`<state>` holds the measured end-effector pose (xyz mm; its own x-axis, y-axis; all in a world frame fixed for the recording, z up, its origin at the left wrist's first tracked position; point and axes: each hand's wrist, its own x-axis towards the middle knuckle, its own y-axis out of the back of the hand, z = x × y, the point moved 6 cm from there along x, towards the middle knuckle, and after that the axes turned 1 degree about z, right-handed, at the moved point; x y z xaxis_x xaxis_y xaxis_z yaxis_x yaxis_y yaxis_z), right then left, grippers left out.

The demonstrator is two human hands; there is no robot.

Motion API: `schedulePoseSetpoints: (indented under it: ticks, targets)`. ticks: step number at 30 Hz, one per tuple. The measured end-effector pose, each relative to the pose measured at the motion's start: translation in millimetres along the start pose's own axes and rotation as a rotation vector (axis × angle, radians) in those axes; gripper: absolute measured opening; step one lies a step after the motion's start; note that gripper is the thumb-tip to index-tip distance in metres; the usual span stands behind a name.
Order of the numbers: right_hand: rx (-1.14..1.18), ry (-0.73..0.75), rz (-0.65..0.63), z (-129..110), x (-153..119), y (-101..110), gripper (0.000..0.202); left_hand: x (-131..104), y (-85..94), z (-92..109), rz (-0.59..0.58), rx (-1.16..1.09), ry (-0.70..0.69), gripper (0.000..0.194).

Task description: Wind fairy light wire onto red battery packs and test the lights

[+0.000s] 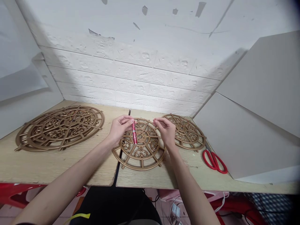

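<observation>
My left hand [120, 128] is closed, pinching a slim red tube [134, 133] with pale markings near its upper end. The tube hangs down over a round bronze-coloured openwork frame [142, 168], which has spokes, rings and scrolled ornaments. On the frame's other side, my right hand [167, 128] is closed in a fingertip pinch. A thin pale tip shows at those fingers, too small to name. Both hands are raised above the frame's upper half, apart from each other. A thin dark strand crosses the frame's centre.
Several similar bronze frames [63, 147] lie stacked at the left of the wooden table [98, 175]. Another round frame [185, 145] rests at the right, beside red-handled scissors [214, 161]. A white brick-pattern wall [140, 78] and pale side panels [253, 109] enclose the table.
</observation>
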<state>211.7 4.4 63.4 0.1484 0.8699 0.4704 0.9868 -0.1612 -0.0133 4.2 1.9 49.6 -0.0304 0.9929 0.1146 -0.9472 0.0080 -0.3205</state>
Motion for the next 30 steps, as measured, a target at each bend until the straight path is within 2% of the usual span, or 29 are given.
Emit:
schedulePoseSetpoints:
  ticks: [3,6,10,14,17,21,30]
  targets:
    - [-0.086,0.033,-0.032,-5.2,-1.7,-2.8,0.02,1.4,2.9,-0.4,0.034,-0.032,0.006,0.03]
    - [-0.037,0.009,-0.101,-8.6,-3.7,-7.5,0.02,3.7,7.5,-3.0,0.097,-0.086,0.033,0.024]
    - [0.027,-0.023,-0.265,-10.4,-11.2,-21.0,0.02,6.9,13.0,-10.5,0.176,-0.187,0.102,0.017]
    - [-0.054,0.035,-0.459,-14.4,-24.0,-40.5,0.018,8.6,14.1,-17.7,0.179,-0.278,0.144,0.013]
    - [-0.138,0.093,-0.539,-17.4,-31.5,-50.1,0.018,9.1,14.4,-21.7,0.175,-0.308,0.158,0.012]
    - [-0.204,0.156,-0.551,-20.2,-35.0,-53.3,0.018,9.6,14.6,-24.2,0.184,-0.336,0.166,0.011]
    - [-0.258,0.284,-0.462,-26.9,-33.0,-50.8,0.019,8.1,13.6,-26.1,0.22,-0.354,0.174,0.012]
